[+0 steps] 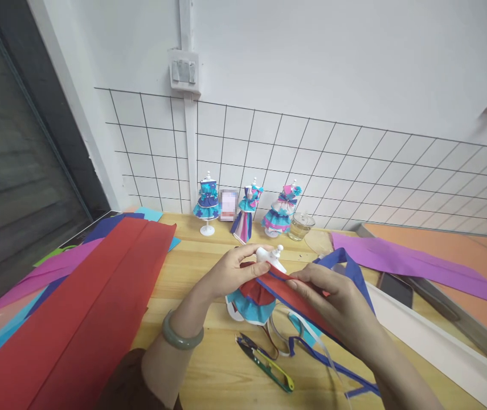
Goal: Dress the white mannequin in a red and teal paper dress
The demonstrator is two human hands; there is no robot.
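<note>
A white wall [332, 62] backs the pale wooden tabletop [209, 353]. Near centre frame, the left hand [228, 273] is closed around a small white plastic dress form [271, 260]. Its ruffled red-and-turquoise skirt [249, 307] is on; the long red fabric strip edged in blue [283, 288] seems not yet fastened (so its free run suggests). The form leans, knobbed neck pointing upper right, long axis rising from lower left; the strip slants toward lower right, pinched by the right hand [332, 290].

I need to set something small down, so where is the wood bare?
Bare tabletop shows between the red sheet and left hand, and between the bangle and snips. It's crowded right of the snips with blue ribbon, and along the back with dressed figures.
</note>
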